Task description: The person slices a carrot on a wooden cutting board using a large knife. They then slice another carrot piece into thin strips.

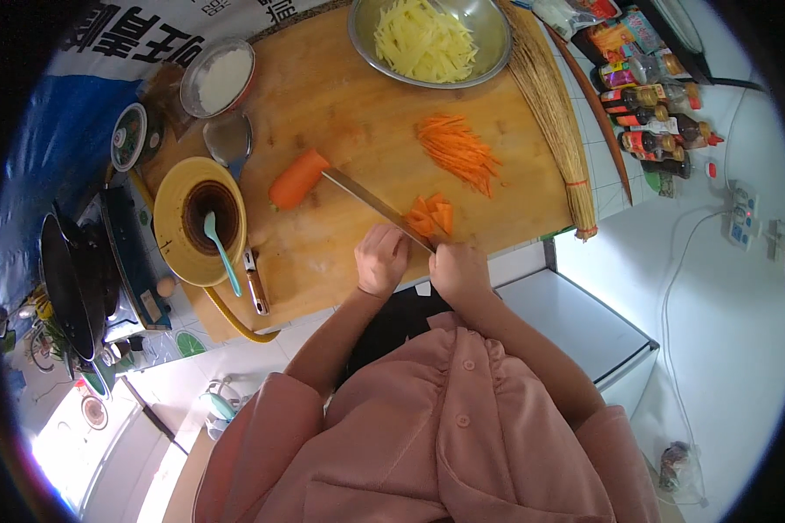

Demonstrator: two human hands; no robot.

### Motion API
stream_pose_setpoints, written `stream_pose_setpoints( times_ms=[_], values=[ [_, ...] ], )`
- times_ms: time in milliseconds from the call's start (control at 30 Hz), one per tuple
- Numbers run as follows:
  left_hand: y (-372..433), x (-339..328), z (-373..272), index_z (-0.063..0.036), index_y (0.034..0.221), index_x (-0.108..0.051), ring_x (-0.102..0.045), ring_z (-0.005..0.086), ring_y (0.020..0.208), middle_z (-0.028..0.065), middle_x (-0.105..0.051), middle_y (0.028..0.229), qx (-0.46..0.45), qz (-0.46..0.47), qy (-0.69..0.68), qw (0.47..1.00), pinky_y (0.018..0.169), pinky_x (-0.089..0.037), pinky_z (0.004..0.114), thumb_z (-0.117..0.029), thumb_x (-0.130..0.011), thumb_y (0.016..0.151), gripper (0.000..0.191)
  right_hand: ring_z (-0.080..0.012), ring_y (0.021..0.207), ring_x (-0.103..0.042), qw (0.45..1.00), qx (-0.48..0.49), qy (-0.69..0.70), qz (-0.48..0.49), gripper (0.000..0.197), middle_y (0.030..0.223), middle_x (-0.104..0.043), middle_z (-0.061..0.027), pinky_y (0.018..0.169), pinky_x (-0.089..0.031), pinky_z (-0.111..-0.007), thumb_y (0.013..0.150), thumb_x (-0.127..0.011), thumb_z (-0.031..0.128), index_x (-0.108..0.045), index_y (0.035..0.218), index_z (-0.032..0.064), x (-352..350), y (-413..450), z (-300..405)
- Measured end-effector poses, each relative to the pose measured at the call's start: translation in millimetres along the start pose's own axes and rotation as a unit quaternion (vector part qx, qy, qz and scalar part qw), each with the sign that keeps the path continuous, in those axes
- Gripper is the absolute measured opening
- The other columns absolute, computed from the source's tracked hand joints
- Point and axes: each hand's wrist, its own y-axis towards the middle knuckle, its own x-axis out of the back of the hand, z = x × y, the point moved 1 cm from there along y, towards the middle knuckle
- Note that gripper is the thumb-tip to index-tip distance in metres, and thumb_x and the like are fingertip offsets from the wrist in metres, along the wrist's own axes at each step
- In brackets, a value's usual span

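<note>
My right hand (459,271) grips a kitchen knife (376,204) at its handle end. The blade points to the far left over a wooden cutting board (340,261), its edge-on side facing up. Beside the blade rests my left hand (383,258), fingers curled; whatever may be under them is hidden. Thin carrot slices (430,214) lie just right of the blade, partly behind it. A heap of carrot shreds (458,153) sits farther back. Near the knife's tip lies a thick carrot piece (299,180) with one cut end.
Pale shreds, apparently potato (425,42), fill a steel bowl (497,62). A straw brush (556,137) lies along the right side. On the left are a yellow bowl (165,212) with a spoon (219,248), a peeler (255,281) and a white-filled bowl (250,82). Several bottles (647,121) stand at right.
</note>
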Motion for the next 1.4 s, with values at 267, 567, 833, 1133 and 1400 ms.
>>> stream_pose_setpoints(
  times_ms=[267,567,833,1133,1400],
  values=[
    [0,-2,2,-0.0031,0.080,-0.066,-0.062,0.0294,0.074,0.0113,-0.066,0.082,-0.020,-0.041,-0.020,0.999,0.064,-0.051,0.035,0.001,-0.067,0.072,0.009,-0.0434,0.063,-0.058,0.989,-0.039,0.139,-0.041,0.031,0.064,-0.057,-0.0251,0.057,-0.046,-0.048,0.082,-0.061,0.021,-0.058,0.068,-0.0059,23,5,-9],
    [1,1,1,-0.0012,0.079,-0.066,-0.064,0.0298,0.076,0.0128,-0.067,0.082,-0.003,-0.042,-0.019,0.999,0.067,-0.052,0.035,-0.001,-0.068,0.074,0.005,-0.0430,0.065,-0.058,0.995,0.018,0.087,-0.047,0.027,0.064,-0.058,-0.0238,0.062,-0.047,-0.050,0.082,-0.060,0.016,-0.059,0.064,-0.0039,27,-5,-8],
    [1,2,0,-0.0013,0.078,-0.065,-0.064,0.0294,0.075,0.0126,-0.067,0.082,0.010,-0.040,-0.003,0.999,0.065,-0.052,0.035,-0.002,-0.069,0.073,0.006,-0.0412,0.066,-0.059,0.995,-0.009,0.094,0.015,0.026,0.065,-0.058,-0.0240,0.063,-0.047,-0.050,0.082,-0.060,0.016,-0.057,0.064,-0.0028,34,-11,-7],
    [2,1,2,-0.0015,0.078,-0.067,-0.064,0.0287,0.074,0.0118,-0.067,0.081,-0.009,-0.048,-0.008,0.999,0.064,-0.052,0.034,-0.001,-0.070,0.073,0.006,-0.0425,0.066,-0.057,0.996,0.012,0.093,-0.009,0.026,0.068,-0.058,-0.0225,0.060,-0.046,-0.051,0.082,-0.059,0.014,-0.056,0.063,-0.0019,30,-8,-7],
    [1,-1,5,-0.0021,0.078,-0.066,-0.064,0.0285,0.075,0.0109,-0.067,0.081,-0.011,-0.047,0.007,0.999,0.065,-0.051,0.034,0.000,-0.068,0.071,0.007,-0.0423,0.065,-0.058,0.996,0.033,0.073,-0.037,0.026,0.066,-0.058,-0.0231,0.061,-0.047,-0.051,0.082,-0.059,0.016,-0.057,0.064,-0.0025,16,0,-14]
  ],
)
